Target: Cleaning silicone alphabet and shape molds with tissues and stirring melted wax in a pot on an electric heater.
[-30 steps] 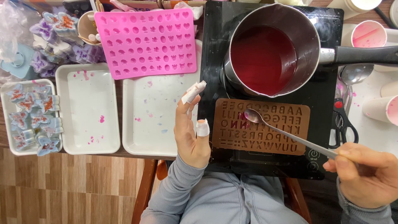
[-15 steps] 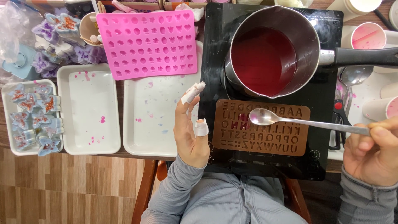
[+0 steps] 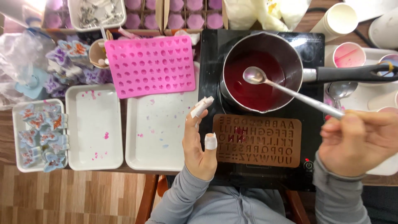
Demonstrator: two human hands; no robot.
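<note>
My right hand [image 3: 358,141] grips the handle of a long metal spoon [image 3: 290,92], whose bowl hangs over the red liquid in a steel saucepan [image 3: 259,74]. The pan stands on a black induction hob [image 3: 265,174]. In front of the pan lies a brown letter-shaped silicone mould [image 3: 257,141]. My left hand [image 3: 200,141] rests flat at the mould's left edge, fingers apart, holding nothing; two of its fingers are wrapped in white bandage.
A pink silicone mould [image 3: 151,65] lies behind two white trays [image 3: 155,128] [image 3: 94,128] speckled with pink. A third tray [image 3: 37,135] at the left holds several butterfly-shaped pieces. Paper cups [image 3: 348,56], another spoon [image 3: 342,89] and a box of purple moulds [image 3: 182,8] stand around the hob.
My right hand has swung the spoon from over the brown mould up and back to over the saucepan. The left hand has stayed beside the mould.
</note>
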